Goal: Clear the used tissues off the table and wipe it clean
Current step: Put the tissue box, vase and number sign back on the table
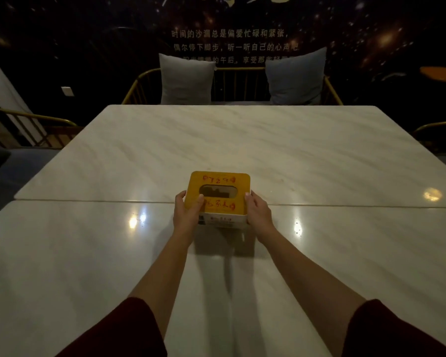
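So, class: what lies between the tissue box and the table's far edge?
Nothing: in the head view, bare marble table stretches beyond the tissue box.

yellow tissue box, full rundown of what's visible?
The tissue box is squarish with rounded corners. It has a yellow top with red writing, an oval slot showing a dark inside, and no tissue sticking out. The near side is white with print. It sits upright on the marble table, over the seam, held between the left hand and the right hand.

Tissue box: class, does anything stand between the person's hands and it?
Nothing visible does. The left hand and right hand already grip opposite sides of the tissue box on the table.
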